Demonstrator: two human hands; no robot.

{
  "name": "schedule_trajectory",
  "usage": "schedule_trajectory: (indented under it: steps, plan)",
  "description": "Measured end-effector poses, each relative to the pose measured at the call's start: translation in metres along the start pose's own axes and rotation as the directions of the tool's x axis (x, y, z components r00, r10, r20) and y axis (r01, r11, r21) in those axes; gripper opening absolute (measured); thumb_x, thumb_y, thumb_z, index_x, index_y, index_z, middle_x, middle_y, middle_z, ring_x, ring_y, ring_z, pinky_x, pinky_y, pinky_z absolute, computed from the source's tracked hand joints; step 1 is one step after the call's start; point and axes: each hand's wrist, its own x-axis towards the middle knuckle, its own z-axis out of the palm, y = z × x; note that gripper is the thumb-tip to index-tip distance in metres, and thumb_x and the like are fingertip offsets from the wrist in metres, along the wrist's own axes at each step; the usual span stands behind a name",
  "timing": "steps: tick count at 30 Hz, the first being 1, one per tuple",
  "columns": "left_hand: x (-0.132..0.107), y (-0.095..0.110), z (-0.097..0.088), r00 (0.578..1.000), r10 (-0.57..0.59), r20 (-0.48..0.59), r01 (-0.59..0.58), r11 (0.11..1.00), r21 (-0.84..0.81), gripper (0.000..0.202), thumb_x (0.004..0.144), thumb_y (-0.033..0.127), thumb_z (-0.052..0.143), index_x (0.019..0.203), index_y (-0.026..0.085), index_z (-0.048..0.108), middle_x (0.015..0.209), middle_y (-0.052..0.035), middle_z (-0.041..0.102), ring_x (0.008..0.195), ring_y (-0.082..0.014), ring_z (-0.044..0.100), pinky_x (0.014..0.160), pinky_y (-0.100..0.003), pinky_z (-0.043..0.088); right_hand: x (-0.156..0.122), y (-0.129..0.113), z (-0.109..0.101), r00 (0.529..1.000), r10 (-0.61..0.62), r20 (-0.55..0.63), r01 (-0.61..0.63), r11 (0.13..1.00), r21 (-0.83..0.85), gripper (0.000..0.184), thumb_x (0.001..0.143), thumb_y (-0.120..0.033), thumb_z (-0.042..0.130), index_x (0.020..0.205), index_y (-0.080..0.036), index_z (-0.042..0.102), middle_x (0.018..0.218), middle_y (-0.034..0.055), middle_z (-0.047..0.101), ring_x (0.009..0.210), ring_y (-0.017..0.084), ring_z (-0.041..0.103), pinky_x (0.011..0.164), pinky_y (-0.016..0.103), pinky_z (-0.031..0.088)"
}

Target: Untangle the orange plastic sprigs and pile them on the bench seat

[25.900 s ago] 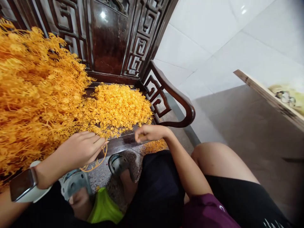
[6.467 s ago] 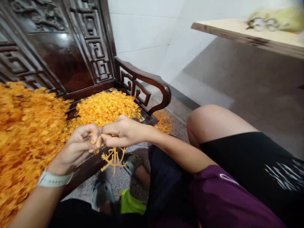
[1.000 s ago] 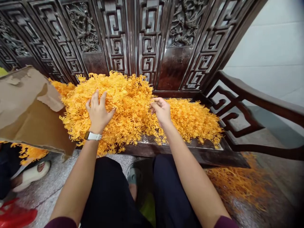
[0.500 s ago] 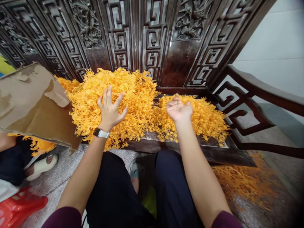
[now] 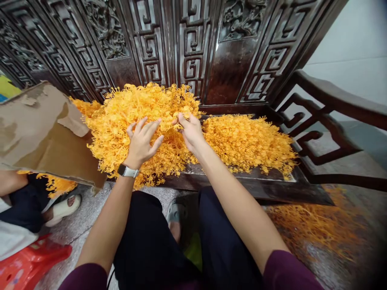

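Note:
A tall heap of yellow-orange, curly, flower-like plastic pieces (image 5: pixel 121 108) is piled on a dark wooden bench (image 5: pixel 242 181). A lower pile of the same pieces (image 5: pixel 248 141) lies to its right. My left hand (image 5: pixel 142 143), with a watch (image 5: pixel 127 170) on its wrist, rests against the front of the tall heap, fingers spread and holding nothing. At the heap's right side, my right hand (image 5: pixel 192 131) has thumb and fingers pinched on a yellow-orange plastic piece (image 5: pixel 184 112). Its other fingers are partly hidden.
A torn cardboard box (image 5: pixel 54 137) stands at the left, near a person's leg and shoe (image 5: pixel 65 209). A red plastic stool (image 5: pixel 33 262) is at lower left. The carved backrest (image 5: pixel 223 72) and armrest (image 5: pixel 320 133) bound the bench. Orange strands (image 5: pixel 314 225) lie on the floor.
My right hand has swung left from over the lower pile to the tall heap, and its fingers have closed on a piece. My left hand has barely moved.

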Motion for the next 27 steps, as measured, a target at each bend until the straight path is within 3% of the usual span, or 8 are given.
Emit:
schedule_trajectory:
  steps: [5, 9, 13, 16, 19, 22, 24, 27]
  plan:
    - [0.006, 0.010, -0.013, 0.996, -0.085, 0.008, 0.085, 0.996, -0.016, 0.047, 0.108, 0.051, 0.044, 0.145, 0.028, 0.062, 0.145, -0.0117, 0.069, 0.151, -0.0328, 0.049, 0.126, -0.062, 0.015, -0.018, -0.011, -0.016, 0.992, -0.107, 0.064, 0.096, 0.983, 0.155, 0.024, 0.097, -0.039, 0.071, 0.092, -0.026, 0.051, 0.072, -0.0040, 0.057, 0.071, 0.014, 0.056, 0.074, 0.030, 0.049]
    - [0.024, 0.018, -0.022, 0.985, -0.145, 0.097, 0.140, 0.988, 0.063, 0.052, 0.108, 0.049, 0.042, 0.156, 0.037, 0.055, 0.163, -0.0110, 0.054, 0.151, -0.0384, 0.046, 0.121, -0.073, 0.018, -0.043, -0.014, -0.009, 0.954, -0.247, 0.171, 0.256, 0.966, -0.035, 0.024, 0.100, -0.043, 0.065, 0.090, -0.026, 0.052, 0.070, -0.0037, 0.055, 0.067, 0.014, 0.053, 0.073, 0.032, 0.047]
    - [0.046, 0.013, -0.036, 0.955, -0.232, 0.187, 0.211, 0.970, 0.123, 0.054, 0.109, 0.048, 0.037, 0.159, 0.036, 0.054, 0.176, -0.0106, 0.034, 0.145, -0.0458, 0.047, 0.111, -0.082, 0.027, -0.071, -0.015, -0.007, 0.875, -0.309, 0.372, 0.422, 0.864, -0.275, 0.027, 0.106, -0.046, 0.056, 0.089, -0.025, 0.055, 0.078, -0.0006, 0.058, 0.075, 0.017, 0.057, 0.075, 0.035, 0.047]
    - [0.056, 0.004, -0.045, 0.929, -0.187, 0.318, 0.164, 0.982, 0.098, 0.050, 0.106, 0.055, 0.049, 0.151, 0.039, 0.063, 0.174, -0.0091, 0.039, 0.148, -0.0462, 0.044, 0.112, -0.081, 0.027, -0.076, -0.015, -0.019, 0.856, -0.335, 0.394, 0.484, 0.787, -0.383, 0.022, 0.107, -0.039, 0.054, 0.092, -0.024, 0.058, 0.083, 0.0009, 0.060, 0.081, 0.019, 0.059, 0.081, 0.038, 0.047]
    - [0.060, -0.006, -0.045, 0.922, -0.063, 0.382, 0.045, 0.997, 0.056, 0.034, 0.102, 0.050, 0.062, 0.125, 0.034, 0.081, 0.164, -0.0090, 0.054, 0.145, -0.0431, 0.047, 0.115, -0.074, 0.032, -0.069, -0.012, -0.034, 0.867, -0.356, 0.349, 0.481, 0.779, -0.401, 0.022, 0.107, -0.037, 0.054, 0.090, -0.024, 0.059, 0.083, 0.0012, 0.062, 0.082, 0.020, 0.059, 0.082, 0.039, 0.045]
    - [0.063, -0.017, -0.036, 0.969, -0.024, 0.245, 0.027, 1.000, -0.008, 0.027, 0.100, 0.044, 0.066, 0.099, 0.025, 0.084, 0.136, -0.0112, 0.074, 0.128, -0.0361, 0.061, 0.112, -0.062, 0.042, -0.066, -0.010, -0.038, 0.888, -0.336, 0.315, 0.441, 0.817, -0.372, 0.021, 0.107, -0.036, 0.055, 0.090, -0.024, 0.061, 0.083, 0.0011, 0.063, 0.083, 0.020, 0.059, 0.084, 0.039, 0.044]
    - [0.067, -0.028, -0.029, 0.991, -0.073, 0.109, 0.082, 0.993, -0.087, 0.026, 0.099, 0.043, 0.066, 0.097, 0.022, 0.081, 0.118, -0.0105, 0.080, 0.115, -0.0310, 0.068, 0.107, -0.054, 0.048, -0.069, -0.011, -0.034, 0.895, -0.311, 0.321, 0.418, 0.835, -0.359, 0.019, 0.106, -0.034, 0.056, 0.091, -0.025, 0.063, 0.082, 0.0008, 0.063, 0.081, 0.021, 0.059, 0.084, 0.039, 0.044]
    - [0.077, -0.052, -0.024, 0.980, -0.195, -0.039, 0.186, 0.968, -0.172, 0.031, 0.104, 0.042, 0.053, 0.100, 0.020, 0.075, 0.104, -0.0106, 0.079, 0.099, -0.0248, 0.070, 0.095, -0.043, 0.054, -0.079, -0.014, -0.026, 0.894, -0.271, 0.356, 0.393, 0.857, -0.333, 0.017, 0.105, -0.032, 0.056, 0.091, -0.025, 0.063, 0.080, 0.0004, 0.061, 0.078, 0.020, 0.058, 0.081, 0.039, 0.045]
